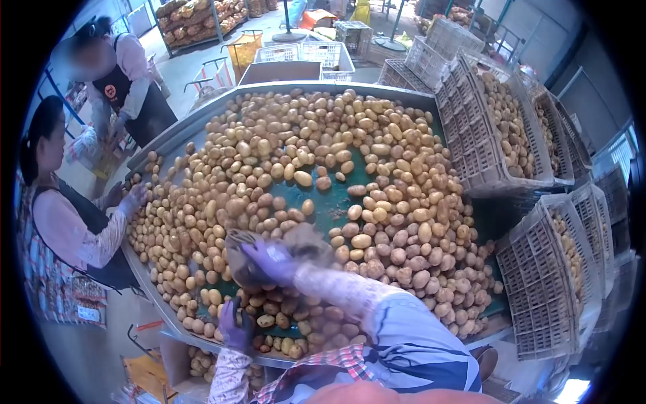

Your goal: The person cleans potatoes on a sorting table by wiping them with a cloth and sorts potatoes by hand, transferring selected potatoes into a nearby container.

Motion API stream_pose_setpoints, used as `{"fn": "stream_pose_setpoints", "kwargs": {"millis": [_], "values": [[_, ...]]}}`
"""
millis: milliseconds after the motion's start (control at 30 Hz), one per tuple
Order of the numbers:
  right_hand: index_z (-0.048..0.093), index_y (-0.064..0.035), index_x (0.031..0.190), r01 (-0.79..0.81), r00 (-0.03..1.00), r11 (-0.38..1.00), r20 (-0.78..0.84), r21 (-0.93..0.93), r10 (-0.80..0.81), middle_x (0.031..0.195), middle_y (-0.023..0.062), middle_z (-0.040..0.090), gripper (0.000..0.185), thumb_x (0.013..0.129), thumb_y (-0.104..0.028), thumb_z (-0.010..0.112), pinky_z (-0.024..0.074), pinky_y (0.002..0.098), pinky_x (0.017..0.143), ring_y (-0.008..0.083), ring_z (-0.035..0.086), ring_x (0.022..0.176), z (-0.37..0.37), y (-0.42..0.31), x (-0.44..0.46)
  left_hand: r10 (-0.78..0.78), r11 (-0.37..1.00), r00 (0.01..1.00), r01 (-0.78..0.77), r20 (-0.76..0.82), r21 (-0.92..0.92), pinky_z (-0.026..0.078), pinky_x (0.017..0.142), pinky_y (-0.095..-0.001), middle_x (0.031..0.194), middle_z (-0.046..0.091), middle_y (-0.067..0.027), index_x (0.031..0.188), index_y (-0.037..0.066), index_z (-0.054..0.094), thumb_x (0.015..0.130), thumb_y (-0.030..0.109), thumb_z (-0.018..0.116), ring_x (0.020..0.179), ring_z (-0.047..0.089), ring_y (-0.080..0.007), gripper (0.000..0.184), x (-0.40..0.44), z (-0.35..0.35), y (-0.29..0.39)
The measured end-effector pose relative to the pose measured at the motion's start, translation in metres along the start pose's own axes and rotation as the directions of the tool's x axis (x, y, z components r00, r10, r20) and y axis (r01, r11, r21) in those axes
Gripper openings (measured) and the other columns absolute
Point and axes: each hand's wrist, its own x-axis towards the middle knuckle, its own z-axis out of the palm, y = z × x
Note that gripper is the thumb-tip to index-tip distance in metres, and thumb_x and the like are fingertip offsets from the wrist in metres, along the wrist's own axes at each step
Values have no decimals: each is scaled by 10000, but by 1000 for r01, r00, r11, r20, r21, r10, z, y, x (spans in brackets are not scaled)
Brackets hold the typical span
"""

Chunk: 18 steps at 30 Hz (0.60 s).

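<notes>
My right hand point(272, 261), in a purple glove, reaches over the potato heap point(289, 135) and grips a crumpled brown cloth-like piece point(306, 241), smeared by motion. Below it, near the table's front edge, my left hand point(234, 330) points upward, also gloved in purple. Its fingers look extended, with a dark patch on the palm side; I see no potato held in it. Darker potatoes point(267, 321) lie just right of my left hand. Part of the heap is hidden under my right forearm.
The metal-rimmed sorting table point(155, 296) has a green surface point(323, 200). Plastic crates of potatoes point(471, 128) lean at the right, with another crate point(545, 283) below. Two co-workers stand at the left; one gloved hand point(134, 198) touches potatoes. A box point(176, 363) sits below the front edge.
</notes>
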Motion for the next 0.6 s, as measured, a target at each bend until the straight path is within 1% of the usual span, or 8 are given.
{"fn": "stream_pose_setpoints", "kwargs": {"millis": [33, 100, 233, 333, 467, 500, 533, 600], "values": [[379, -115, 1399, 94, 985, 995, -140, -45, -100, 1255, 200, 481, 516, 896, -106, 495, 459, 387, 903, 345, 533, 1104, 13, 2, -25, 23, 1000, 1000, -23, -13, -2, 482, 864, -424, 1055, 631, -189, 1108, 16, 613, 842, 110, 627, 993, 607, -364, 282, 17, 4, 2], [396, -93, 1390, 13, 1000, 999, 15, -41, -12, 1335, 197, 442, 682, 774, -209, 664, 403, 421, 988, 356, 493, 1187, -7, -8, -83, -6, 998, 999, 3, -39, -70, 472, 900, -435, 1096, 617, -203, 1147, 14, 597, 860, 142, 611, 1031, 585, -396, 314, 37, 20, -3], [443, -65, 1350, 171, 957, 875, -134, -453, -256, 1322, 217, 461, 685, 724, -231, 666, 386, 458, 1007, 372, 463, 1223, -8, 15, -125, 127, 991, 991, -128, 30, 30, 467, 914, -448, 1132, 606, -207, 1174, 39, 598, 801, 140, 609, 1056, 576, -391, 387, 70, 68, -29], [443, -90, 1364, -93, 983, 929, -181, -357, 29, 1387, 239, 436, 522, 845, -134, 473, 284, 465, 1098, 371, 416, 1289, -25, 26, -49, 118, 992, 991, -114, 64, -61, 471, 915, -415, 1106, 616, -206, 1172, 38, 607, 783, 103, 583, 1031, 590, -380, 396, 96, 84, -46], [451, -110, 1351, -83, 938, 856, -331, -510, -106, 1303, 201, 488, 497, 867, -202, 514, 346, 463, 1036, 361, 446, 1235, -24, 124, 61, -166, 930, 986, 166, 28, -328, 492, 863, -355, 1047, 658, -137, 1133, 13, 618, 818, 115, 622, 970, 638, -254, 331, 143, 97, -47], [487, -125, 1292, -218, 953, 935, -269, -279, 142, 1227, 185, 522, 474, 854, -284, 572, 406, 440, 949, 348, 491, 1167, -50, 129, 82, -183, 941, 983, 176, 2, -287, 496, 848, -345, 1010, 669, -120, 1112, 2, 623, 838, 143, 623, 938, 644, -241, 308, 146, 102, -56], [513, -98, 1202, -228, 820, 941, -571, -251, 46, 1182, 191, 541, 492, 821, -390, 618, 430, 428, 893, 341, 517, 1132, -50, 136, 90, -72, 975, 997, 75, 21, -207, 506, 826, -347, 986, 666, -134, 1110, 4, 620, 833, 142, 616, 904, 655, -261, 310, 154, 93, -46], [527, -61, 1097, -385, 859, 916, -320, 113, 401, 1042, 189, 605, 507, 804, -462, 629, 446, 446, 837, 353, 583, 965, -90, 133, 106, 5, 988, 1000, -6, -5, -153, 508, 814, -355, 957, 649, -160, 1099, 13, 620, 825, 100, 583, 889, 653, -302, 290, 160, 101, -49]]}}
